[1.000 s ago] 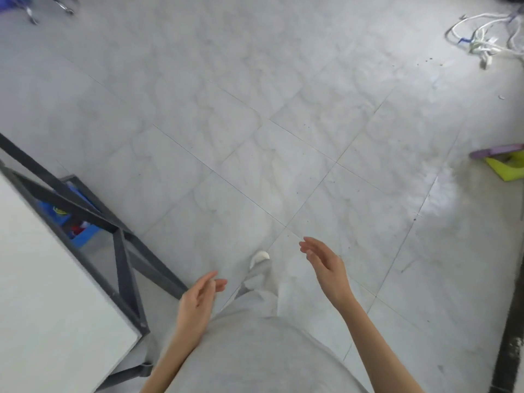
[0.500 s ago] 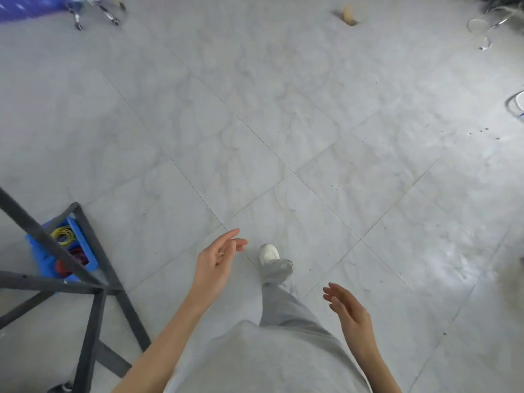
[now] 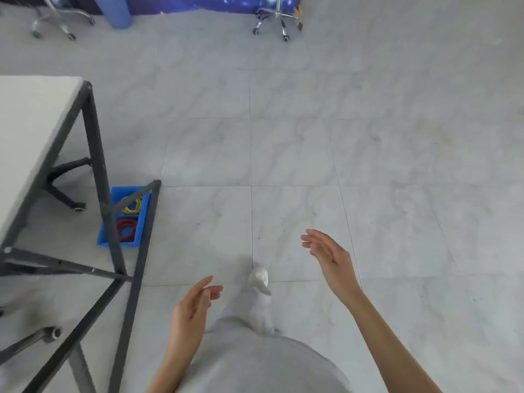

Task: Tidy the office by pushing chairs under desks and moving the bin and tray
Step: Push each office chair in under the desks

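Note:
A blue tray (image 3: 109, 232) holding yellow and red coils sits on the floor under the corner of a white desk (image 3: 27, 129) with black metal legs. A black chair base (image 3: 66, 191) with a caster shows under that desk. Far ahead stands a chrome swivel chair base (image 3: 279, 19), and another chrome base (image 3: 54, 19) is at the top left. My left hand (image 3: 191, 306) hangs empty with relaxed fingers, low and centre. My right hand (image 3: 330, 258) is raised a little higher, fingers straight, holding nothing. Both hands are well away from the tray and chairs.
Grey marble floor tiles (image 3: 397, 165) spread ahead and to the right. A blue cylinder (image 3: 119, 12) stands at the far wall beside a starry blue cloth (image 3: 198, 1). My white shoe (image 3: 259, 277) steps forward between my hands. A metal tube (image 3: 42, 336) lies low left.
The view has swung left as I walk: the desk top and far chairs came into sight, the cables and yellow object left the view. My arms swing, both hands still empty.

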Demonstrator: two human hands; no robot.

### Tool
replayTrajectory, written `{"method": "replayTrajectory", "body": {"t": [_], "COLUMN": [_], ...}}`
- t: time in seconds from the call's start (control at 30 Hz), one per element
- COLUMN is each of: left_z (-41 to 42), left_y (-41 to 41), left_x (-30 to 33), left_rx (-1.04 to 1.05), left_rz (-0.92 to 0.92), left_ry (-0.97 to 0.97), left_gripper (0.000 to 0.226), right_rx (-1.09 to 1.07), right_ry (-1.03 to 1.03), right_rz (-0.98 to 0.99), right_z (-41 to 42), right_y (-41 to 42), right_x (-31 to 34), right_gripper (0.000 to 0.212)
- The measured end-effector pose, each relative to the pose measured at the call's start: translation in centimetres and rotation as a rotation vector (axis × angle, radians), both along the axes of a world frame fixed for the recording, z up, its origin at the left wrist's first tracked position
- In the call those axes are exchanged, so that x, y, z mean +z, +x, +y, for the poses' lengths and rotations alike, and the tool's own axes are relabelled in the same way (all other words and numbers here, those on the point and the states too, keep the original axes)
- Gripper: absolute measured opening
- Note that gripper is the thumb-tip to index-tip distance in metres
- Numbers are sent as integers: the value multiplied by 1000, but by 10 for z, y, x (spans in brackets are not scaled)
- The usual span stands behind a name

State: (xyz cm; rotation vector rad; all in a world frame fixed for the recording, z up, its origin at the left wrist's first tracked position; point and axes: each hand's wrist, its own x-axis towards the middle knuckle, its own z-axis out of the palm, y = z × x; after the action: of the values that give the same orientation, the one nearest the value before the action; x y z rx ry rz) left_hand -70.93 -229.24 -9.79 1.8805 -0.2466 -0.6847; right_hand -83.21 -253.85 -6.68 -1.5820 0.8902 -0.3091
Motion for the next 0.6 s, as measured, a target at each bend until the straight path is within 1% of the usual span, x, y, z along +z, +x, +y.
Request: {"method": "replayTrajectory", "body": {"t": [0.07,0.13,0.27,0.43,0.6], "left_z": [-31,-71,-161,-271,-350], "left_y": [26,62,160,284,381], "left_x": [-11,-20,-17,23,38], "left_rx": [91,124,86,-2,-2], "left_rz": [10,15,-14,-91,-116], "left_ry": [-15,-23,-37,-72,-113], "left_gripper": [30,28,27,30,30], "right_rx": [47,65,34,-20,-50], "right_ry": [4,8,44,65,89], "right_rz": [9,25,97,159,167], "right_z": [-37,-69,-124,-196,-267], "right_y": [39,76,136,207,291], "right_x": [-8,-21,-39,-36,-40], "right_gripper": [25,24,26,25,25]}}
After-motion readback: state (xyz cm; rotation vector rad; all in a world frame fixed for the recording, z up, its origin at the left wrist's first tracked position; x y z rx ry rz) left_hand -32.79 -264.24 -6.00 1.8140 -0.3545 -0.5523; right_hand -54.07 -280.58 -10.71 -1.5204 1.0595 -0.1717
